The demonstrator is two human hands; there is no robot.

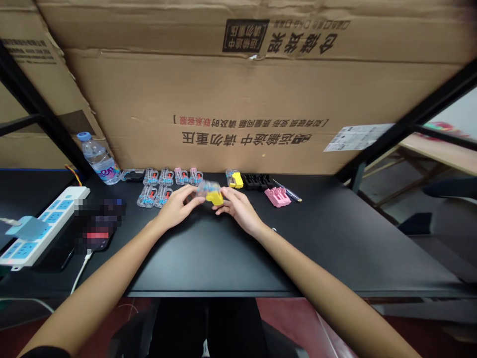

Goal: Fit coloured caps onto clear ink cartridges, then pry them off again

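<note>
Both my hands meet over the far middle of the black table [231,258]. My left hand [178,206] pinches a small clear plastic piece with blue and red inside [207,188]. My right hand [238,208] closes its fingers on a small yellow part [215,198] that sits against that clear piece. Just behind them stands another clear piece with a yellow part on it [234,179]. Several more clear pieces [164,185] lie in two rows to the left of my hands.
A black slotted holder [257,181], a pink block [278,197] and a pen [288,192] lie to the right. A water bottle [100,159], a white power strip [40,226] and a phone on a cable [95,233] sit at left. A cardboard wall [238,99] backs the table.
</note>
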